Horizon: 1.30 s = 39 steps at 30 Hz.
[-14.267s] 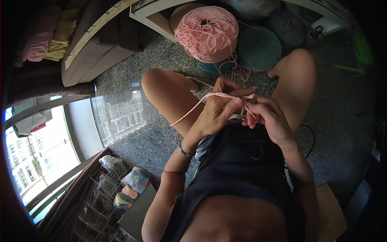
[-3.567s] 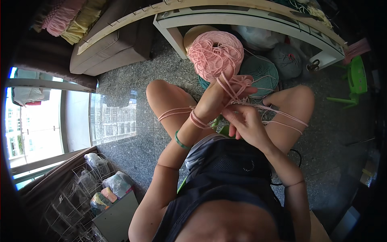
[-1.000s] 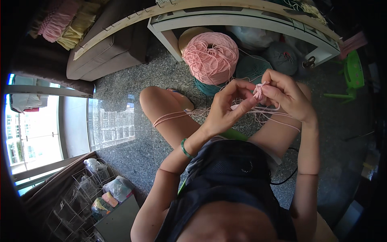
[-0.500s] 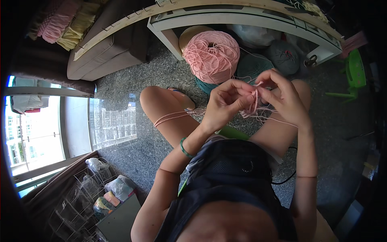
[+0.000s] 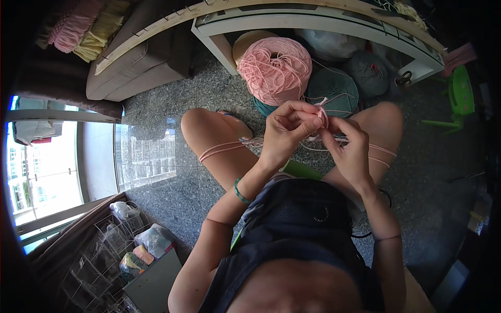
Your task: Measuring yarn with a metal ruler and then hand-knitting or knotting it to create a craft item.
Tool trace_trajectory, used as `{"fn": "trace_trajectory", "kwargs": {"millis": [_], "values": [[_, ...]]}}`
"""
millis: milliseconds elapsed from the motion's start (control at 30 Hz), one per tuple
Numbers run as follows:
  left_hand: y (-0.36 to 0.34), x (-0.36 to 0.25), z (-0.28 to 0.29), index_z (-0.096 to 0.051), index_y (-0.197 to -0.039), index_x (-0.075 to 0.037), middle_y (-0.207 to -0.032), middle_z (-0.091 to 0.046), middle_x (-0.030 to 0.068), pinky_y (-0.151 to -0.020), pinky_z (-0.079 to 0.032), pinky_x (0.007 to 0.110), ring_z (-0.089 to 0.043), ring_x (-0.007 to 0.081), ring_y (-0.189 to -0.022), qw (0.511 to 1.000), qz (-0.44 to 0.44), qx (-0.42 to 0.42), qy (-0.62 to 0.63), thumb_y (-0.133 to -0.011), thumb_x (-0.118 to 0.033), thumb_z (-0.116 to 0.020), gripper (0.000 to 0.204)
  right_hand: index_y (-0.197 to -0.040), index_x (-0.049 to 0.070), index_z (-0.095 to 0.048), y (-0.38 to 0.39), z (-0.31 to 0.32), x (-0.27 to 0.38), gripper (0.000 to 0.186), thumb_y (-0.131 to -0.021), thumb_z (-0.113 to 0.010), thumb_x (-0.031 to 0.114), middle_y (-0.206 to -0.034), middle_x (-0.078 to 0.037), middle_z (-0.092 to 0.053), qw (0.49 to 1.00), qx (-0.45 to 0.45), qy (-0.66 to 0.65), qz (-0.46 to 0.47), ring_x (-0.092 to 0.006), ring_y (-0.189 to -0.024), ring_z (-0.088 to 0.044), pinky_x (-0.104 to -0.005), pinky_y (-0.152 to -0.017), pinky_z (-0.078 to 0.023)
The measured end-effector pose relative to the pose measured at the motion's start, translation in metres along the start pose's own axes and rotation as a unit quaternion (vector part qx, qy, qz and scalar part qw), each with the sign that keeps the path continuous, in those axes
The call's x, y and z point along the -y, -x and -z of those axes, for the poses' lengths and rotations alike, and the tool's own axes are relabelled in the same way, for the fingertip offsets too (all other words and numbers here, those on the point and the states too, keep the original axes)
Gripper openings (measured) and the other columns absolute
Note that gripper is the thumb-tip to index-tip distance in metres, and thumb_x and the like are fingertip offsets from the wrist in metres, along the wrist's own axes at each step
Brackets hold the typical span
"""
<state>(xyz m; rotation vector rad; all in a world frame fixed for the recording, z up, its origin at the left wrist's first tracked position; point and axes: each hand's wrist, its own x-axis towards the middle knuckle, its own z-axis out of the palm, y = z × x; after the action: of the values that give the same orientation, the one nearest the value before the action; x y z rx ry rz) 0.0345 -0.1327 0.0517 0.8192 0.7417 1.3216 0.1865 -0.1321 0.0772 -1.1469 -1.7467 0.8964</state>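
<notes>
My left hand (image 5: pixel 289 128) pinches a small pink bundle of yarn (image 5: pixel 323 117) between thumb and fingers, above the gap between my knees. Against the bundle's lower right side, my right hand (image 5: pixel 347 146) is closed with thumb and fingertips on the same yarn. A short pale yarn end sticks up over the fingers. Pink strands (image 5: pixel 224 148) loop round both my knees and run between them below my hands. Beyond my hands stands a large pink yarn cone (image 5: pixel 275 70), with loose strands over its side and a hollow in its top.
Teal yarn balls (image 5: pixel 334 88) and a grey ball (image 5: pixel 369 73) lie by a white table frame (image 5: pixel 216 49). Scissors (image 5: pixel 403 79) hang at its right leg. A wooden strip with nails (image 5: pixel 172 28) crosses above. A green chair (image 5: pixel 459 96) stands right, wire baskets (image 5: pixel 104 255) lower left.
My right hand has moved down and left, from above the yarn to its lower right side. My left hand has shifted slightly left, still gripping, and the yarn end now points upward.
</notes>
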Motion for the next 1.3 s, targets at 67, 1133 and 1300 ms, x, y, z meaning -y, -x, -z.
{"fn": "trace_trajectory", "kwargs": {"millis": [67, 1133, 1300], "values": [[0.001, 0.001, 0.002, -0.054, -0.104, 0.003, -0.091, -0.065, 0.0087, -0.077, -0.051, 0.026, -0.062, 0.0130, -0.082, 1.000, 0.003, 0.002, -0.004, -0.083, -0.002, -0.063, 0.023, -0.092, -0.002, -0.061, 0.002, 0.001, -0.005, 0.013, -0.081, -0.063, 0.003, -0.074, -0.007, -0.063, 0.996, -0.018, 0.071, 0.048, -0.0132, -0.067, -0.060, -0.0267, -0.063, -0.046], [0.007, 0.002, -0.013, -0.060, -0.101, 0.006, -0.068, -0.061, 0.0044, -0.046, -0.041, 0.018, -0.052, 0.0054, -0.051, 0.952, 0.227, 0.173, -0.112, -0.096, -0.023, -0.045, 0.033, -0.094, 0.000, -0.063, -0.143, 0.064, -0.052, 0.033, -0.089, -0.057, 0.032, -0.065, 0.001, -0.056, 0.958, -0.020, 0.186, 0.217, -0.0045, -0.059, -0.053, -0.0185, -0.051, -0.042], [0.005, -0.002, -0.003, -0.057, -0.100, 0.007, -0.067, -0.060, 0.0063, -0.043, -0.041, 0.018, -0.051, 0.0080, -0.044, 0.968, 0.225, 0.084, 0.076, -0.100, -0.029, -0.033, 0.043, -0.091, -0.003, -0.060, -0.060, 0.056, 0.007, 0.030, -0.091, -0.055, 0.026, -0.082, -0.004, -0.062, 0.965, 0.143, -0.059, -0.213, -0.0094, -0.078, -0.058, -0.0236, -0.071, -0.047]]}}
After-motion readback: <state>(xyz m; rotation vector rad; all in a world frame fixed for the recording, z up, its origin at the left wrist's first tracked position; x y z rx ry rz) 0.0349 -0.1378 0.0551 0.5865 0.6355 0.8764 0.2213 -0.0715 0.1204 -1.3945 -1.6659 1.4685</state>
